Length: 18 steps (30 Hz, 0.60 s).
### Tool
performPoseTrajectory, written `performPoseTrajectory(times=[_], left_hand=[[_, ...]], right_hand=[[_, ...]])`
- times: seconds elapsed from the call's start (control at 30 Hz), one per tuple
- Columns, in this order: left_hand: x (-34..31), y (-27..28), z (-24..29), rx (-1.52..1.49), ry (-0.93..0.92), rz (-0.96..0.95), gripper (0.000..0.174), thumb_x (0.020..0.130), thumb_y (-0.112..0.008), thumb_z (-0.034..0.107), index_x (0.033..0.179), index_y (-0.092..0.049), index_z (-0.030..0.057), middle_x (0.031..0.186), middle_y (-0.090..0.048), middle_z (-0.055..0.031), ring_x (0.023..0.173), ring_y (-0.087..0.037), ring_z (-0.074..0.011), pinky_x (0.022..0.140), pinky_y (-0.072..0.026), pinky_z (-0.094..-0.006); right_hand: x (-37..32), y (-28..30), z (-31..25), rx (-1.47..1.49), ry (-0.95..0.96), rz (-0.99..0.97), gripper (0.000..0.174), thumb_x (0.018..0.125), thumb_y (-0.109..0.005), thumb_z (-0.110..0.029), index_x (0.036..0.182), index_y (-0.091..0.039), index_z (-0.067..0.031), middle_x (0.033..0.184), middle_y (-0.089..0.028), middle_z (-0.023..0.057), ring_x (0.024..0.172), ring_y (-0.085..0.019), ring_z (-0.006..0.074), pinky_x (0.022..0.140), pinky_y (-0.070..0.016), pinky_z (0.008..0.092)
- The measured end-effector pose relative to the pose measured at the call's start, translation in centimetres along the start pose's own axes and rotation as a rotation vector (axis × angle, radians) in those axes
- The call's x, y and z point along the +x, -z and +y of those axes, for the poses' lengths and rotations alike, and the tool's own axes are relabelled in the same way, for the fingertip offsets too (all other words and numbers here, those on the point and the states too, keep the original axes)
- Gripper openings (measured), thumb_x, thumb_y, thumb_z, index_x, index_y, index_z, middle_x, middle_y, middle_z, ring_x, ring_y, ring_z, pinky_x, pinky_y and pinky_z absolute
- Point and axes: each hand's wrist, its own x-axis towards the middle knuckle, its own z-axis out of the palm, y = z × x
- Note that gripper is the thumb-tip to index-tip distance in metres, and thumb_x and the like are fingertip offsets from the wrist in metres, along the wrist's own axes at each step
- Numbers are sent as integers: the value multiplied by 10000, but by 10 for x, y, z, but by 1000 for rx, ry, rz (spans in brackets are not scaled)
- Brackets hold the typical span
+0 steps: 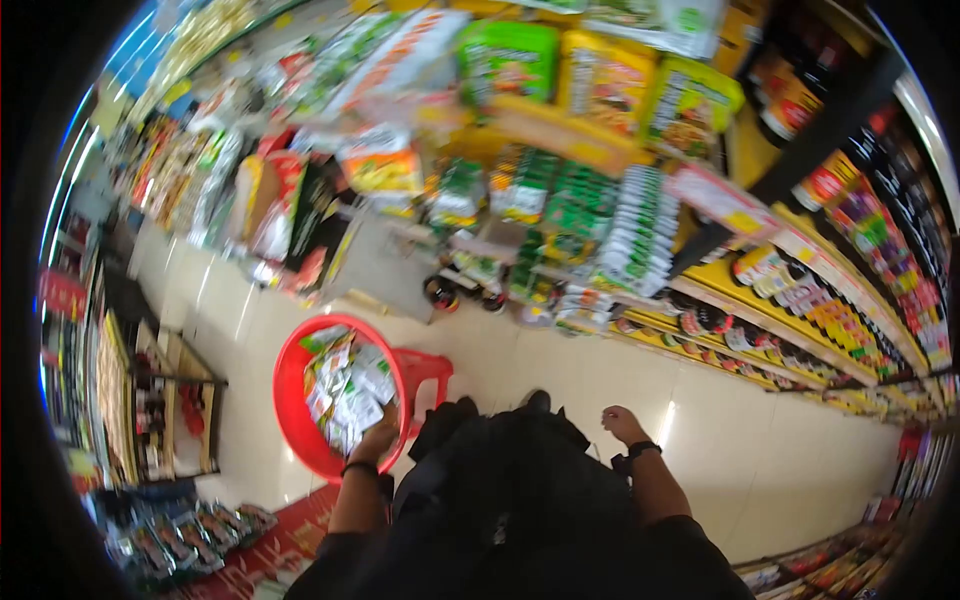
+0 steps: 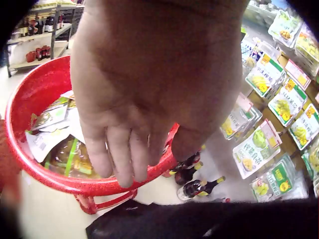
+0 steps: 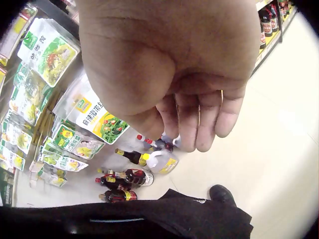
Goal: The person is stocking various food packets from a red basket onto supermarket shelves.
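My left hand is at the near rim of a red plastic basket. In the left wrist view its fingers stretch down across the basket's rim, and nothing shows in its grasp. Inside the basket lies a heap of flat food packets, white, green and orange. Out to the side of the body, my right hand hangs over the floor, apart from the shelves. Its fingers are loosely bent and hold nothing.
Shelves ahead carry green and white food pouches, with larger yellow pouches above. Sauce bottles stand on the floor at the shelf's foot. Bottle shelves run along the right. A wooden display rack stands at left.
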Motion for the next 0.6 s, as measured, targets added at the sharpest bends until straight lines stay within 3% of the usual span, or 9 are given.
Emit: performPoseTrajectory(times=[0.03, 0.07, 0.1, 0.13, 0.17, 0.37, 0.47, 0.5, 0.6], left_hand=[[7, 8, 34, 214, 10, 32, 305, 860, -554, 304, 939, -659, 30, 875, -687, -170, 839, -663, -305, 775, -512, -420], [-4, 38, 114, -118, 153, 27, 461, 875, -600, 403, 1144, -673, 35, 1039, -707, -101, 922, -652, -258, 842, -503, -388], [2, 50, 128, -153, 182, -61, 484, 870, -602, 422, 1148, -668, 32, 1002, -706, -89, 888, -651, -214, 795, -513, -372], [-10, 53, 130, -174, 183, -1, 417, 879, -526, 301, 1128, -648, -11, 961, -695, -186, 867, -684, -285, 813, -531, -374], [-5, 56, 142, -359, 173, 50, 386, 893, -545, 253, 1113, -639, -50, 948, -698, -161, 845, -681, -245, 789, -536, -357], [15, 9, 33, -569, 128, -11, 326, 914, -568, 223, 1152, -608, 4, 884, -658, -69, 713, -631, -144, 600, -502, -288], [-2, 10, 13, -572, 384, -139, 296, 892, -569, 217, 1090, -634, 7, 827, -655, -68, 630, -616, -150, 548, -491, -298], [64, -13, 9, -575, 383, -170, 282, 867, -570, 205, 1040, -653, -1, 777, -644, -73, 587, -612, -166, 520, -485, -316], [3, -19, -66, -620, 423, -64, 307, 799, -600, 202, 991, -663, -30, 824, -677, -175, 693, -670, -280, 619, -522, -377]], right_hand=[[0, 1, -11, -3, 0, 12, 308, 869, -589, -230, 1053, -658, 7, 866, -685, 90, 759, -645, 178, 709, -521, 312], [0, 5, -25, -13, 2, 29, 308, 866, -587, -228, 1037, -655, 20, 850, -678, 87, 738, -637, 169, 693, -517, 304], [-5, 5, -36, -40, -5, 10, 283, 880, -577, -209, 1020, -648, 27, 839, -674, 91, 738, -637, 168, 691, -520, 303], [-20, -7, -43, -56, -42, -25, 271, 883, -573, -197, 1021, -647, 25, 836, -673, 91, 736, -636, 166, 690, -520, 301], [-16, -9, -60, -77, -50, -35, 260, 887, -569, -186, 1021, -645, 23, 832, -671, 90, 734, -634, 163, 688, -521, 299], [-29, -50, -133, -190, 19, -117, 278, 925, -566, -185, 1133, -622, -9, 894, -665, 61, 820, -627, 147, 738, -497, 275], [-47, -75, -194, -276, 87, -122, 316, 930, -575, -196, 1168, -606, 9, 931, -667, 68, 860, -630, 148, 780, -504, 283], [-13, -59, -224, -343, 139, -58, 322, 929, -578, -191, 1180, -600, 11, 943, -669, 72, 876, -631, 151, 794, -504, 285], [-63, -102, -221, -359, 61, -120, 337, 929, -586, -176, 1208, -585, 13, 975, -676, 85, 916, -638, 163, 836, -505, 294]])
